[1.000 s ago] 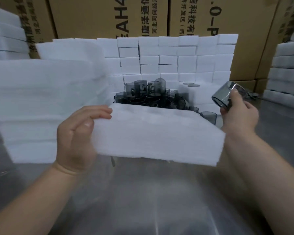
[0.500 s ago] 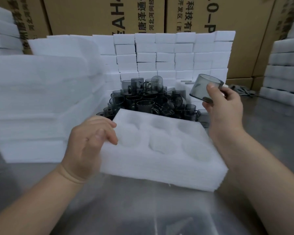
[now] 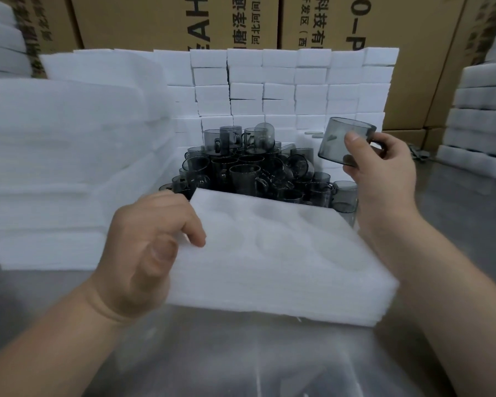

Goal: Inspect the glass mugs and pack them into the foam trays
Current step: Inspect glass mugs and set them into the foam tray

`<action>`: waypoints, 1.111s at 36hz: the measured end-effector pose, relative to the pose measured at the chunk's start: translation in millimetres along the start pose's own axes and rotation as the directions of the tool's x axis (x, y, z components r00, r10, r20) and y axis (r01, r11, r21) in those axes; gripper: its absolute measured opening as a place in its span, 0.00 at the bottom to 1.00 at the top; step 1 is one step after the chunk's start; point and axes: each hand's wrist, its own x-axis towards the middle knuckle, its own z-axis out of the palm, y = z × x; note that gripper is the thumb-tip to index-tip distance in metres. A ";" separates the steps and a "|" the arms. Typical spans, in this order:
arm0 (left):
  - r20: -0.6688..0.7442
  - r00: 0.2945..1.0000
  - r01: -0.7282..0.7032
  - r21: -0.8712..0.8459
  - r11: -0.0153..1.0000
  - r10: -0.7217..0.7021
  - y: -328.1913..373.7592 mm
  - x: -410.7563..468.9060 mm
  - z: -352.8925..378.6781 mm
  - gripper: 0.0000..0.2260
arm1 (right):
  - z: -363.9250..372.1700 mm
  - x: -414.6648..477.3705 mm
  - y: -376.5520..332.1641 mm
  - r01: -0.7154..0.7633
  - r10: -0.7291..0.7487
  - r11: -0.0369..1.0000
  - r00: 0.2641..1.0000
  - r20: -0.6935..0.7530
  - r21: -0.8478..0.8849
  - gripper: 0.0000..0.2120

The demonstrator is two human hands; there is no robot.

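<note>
A white foam tray (image 3: 272,262) with several round hollows lies on the steel table in front of me, all hollows bare. My left hand (image 3: 146,253) grips the tray's left edge, thumb under and fingers curled over it. My right hand (image 3: 384,173) holds a smoky grey glass mug (image 3: 341,141) up above the tray's far right corner, tilted, thumb on its wall and fingers at the handle. Behind the tray stands a heap of several more grey glass mugs (image 3: 249,167).
Tall stacks of foam trays (image 3: 63,167) rise at the left and more foam (image 3: 478,124) at the right. A wall of small white foam blocks (image 3: 292,87) stands behind the mugs, cardboard boxes (image 3: 184,21) beyond. Clear plastic sheet (image 3: 241,362) covers the near table.
The foam tray went from held up on edge to lying flat, hollows up, on the table. My right hand brought the mug lower and turned it more upright.
</note>
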 end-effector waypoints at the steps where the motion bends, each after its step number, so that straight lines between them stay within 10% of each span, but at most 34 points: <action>1: 0.015 1.000 -0.006 0.011 1.000 0.006 0.8 0.1 -0.1 0.27 | -0.4 -0.3 0.0 0.004 -0.004 1.000 1.000 0.003 0.002 0.24; 18: 0.254 0.918 0.166 0.448 0.879 -0.303 12.0 3.9 1.6 0.15 | -2.0 2.5 -3.1 0.069 -0.069 0.997 0.997 0.016 0.032 0.13; 28: 0.391 0.841 0.202 0.413 0.888 -0.373 10.3 4.6 0.8 0.26 | -0.1 -0.6 -6.8 0.089 -0.090 0.996 0.995 0.045 0.007 0.17; 33: 0.562 0.634 0.181 0.561 0.808 -0.532 11.9 3.0 7.7 0.30 | 2.1 -4.2 -8.7 0.074 -0.073 0.997 0.994 0.078 -0.006 0.19; 40: 0.453 0.710 0.141 0.659 0.738 -0.540 15.7 -0.7 18.0 0.43 | 5.2 -12.5 -13.4 0.070 -0.076 0.997 0.984 0.161 0.042 0.18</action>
